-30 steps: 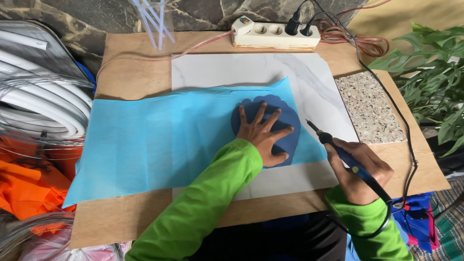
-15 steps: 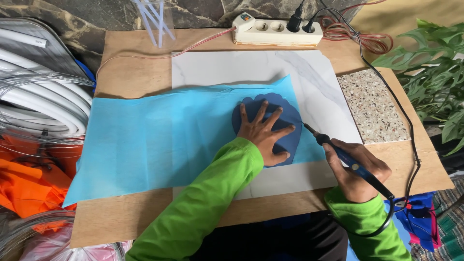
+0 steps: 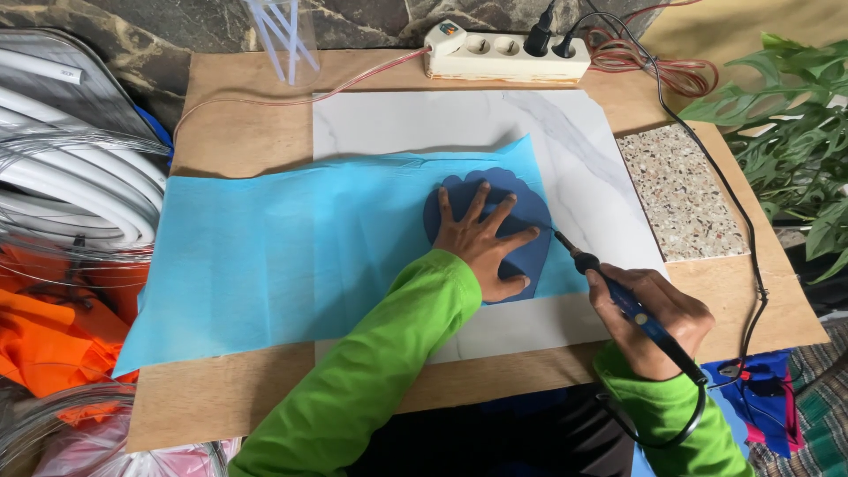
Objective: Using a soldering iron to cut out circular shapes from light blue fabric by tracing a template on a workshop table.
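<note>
Centrally across the worktop (image 3: 238,132), light blue sheet (image 3: 291,256); dark blue scalloped shape (image 3: 530,256) toward its right end, half hidden under flat, spread left hand (image 3: 481,243). Near front-right corner, right hand (image 3: 654,322), grip pinching soldering iron (image 3: 618,291), tip barely visible.

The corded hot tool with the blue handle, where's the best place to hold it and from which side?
Grip the hot tool on its blue handle, behind the black collar, as the right hand does now, coming from the near right. The thin metal tip points up-left to the edge of the dark blue template under the left hand, and the cord trails off the rear, so the middle is probably the safe part.
</note>
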